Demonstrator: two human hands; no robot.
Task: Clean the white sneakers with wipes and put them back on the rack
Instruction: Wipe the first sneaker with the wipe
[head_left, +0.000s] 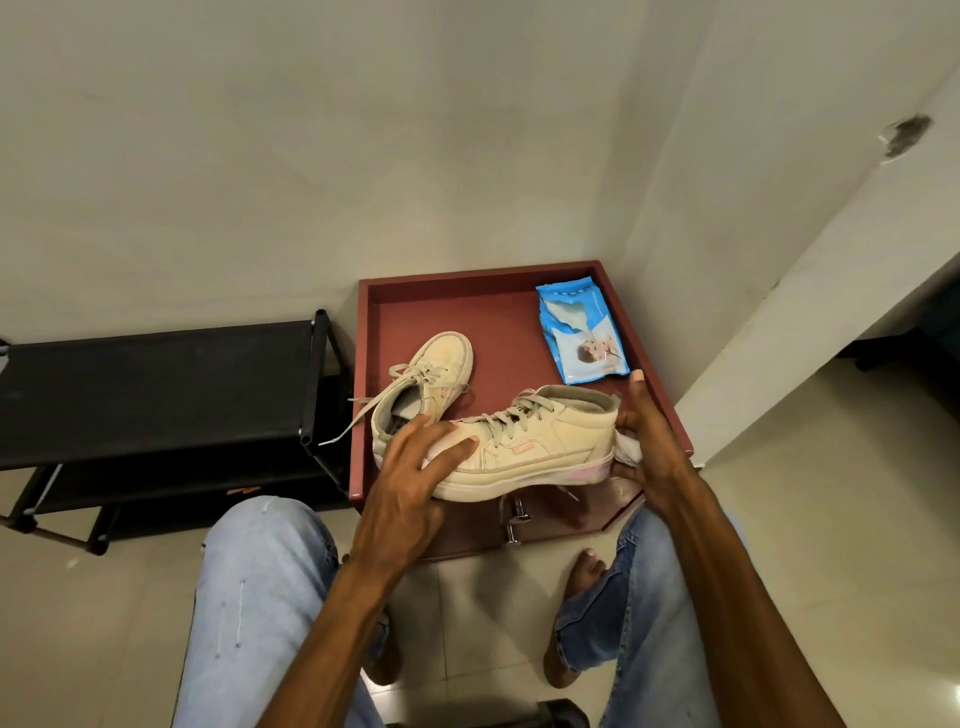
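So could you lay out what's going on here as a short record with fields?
being cleaned: sneaker, toe gripped by the left hand
cleaning: right hand holds a white wipe at its heel
waiting: other sneaker rests on the red table, laces loose
supplies: blue wipes pack at the table's far right
storage: black rack, left of the table

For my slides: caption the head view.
Left hand holds a white sneaker; right hand presses a wipe against its heel, over a red table.
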